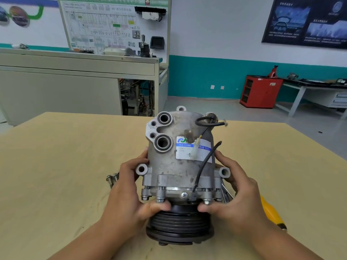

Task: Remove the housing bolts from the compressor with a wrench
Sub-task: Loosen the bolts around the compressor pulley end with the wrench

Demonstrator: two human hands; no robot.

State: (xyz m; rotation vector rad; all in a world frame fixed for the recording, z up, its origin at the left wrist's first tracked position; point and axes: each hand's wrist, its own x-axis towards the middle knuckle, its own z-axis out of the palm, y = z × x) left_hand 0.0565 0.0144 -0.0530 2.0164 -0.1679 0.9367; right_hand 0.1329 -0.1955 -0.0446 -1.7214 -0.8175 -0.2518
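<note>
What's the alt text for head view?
The left hand and right hand hold a grey compressor by its sides at a tan table, thumbs by the black pulley. Some flange bolts are in place; loose bolts lie to its left, a yellow-handled tool to its right.

I hold the compressor (180, 162) on the tan worktop (56, 166) with both hands. It lies with its black grooved pulley (178, 226) toward me and its two round ports (162, 143) facing up and away. My left hand (129, 194) grips the left side of the housing, thumb at the pulley edge. My right hand (238, 190) grips the right side in the same way. Bolt heads (160, 198) sit along the flange above the pulley. A black cable (204, 162) crosses the white and blue label (193, 149). Loose bolts (112, 178) lie just beside my left hand. A yellow tool handle (270, 212) lies behind my right hand.
</note>
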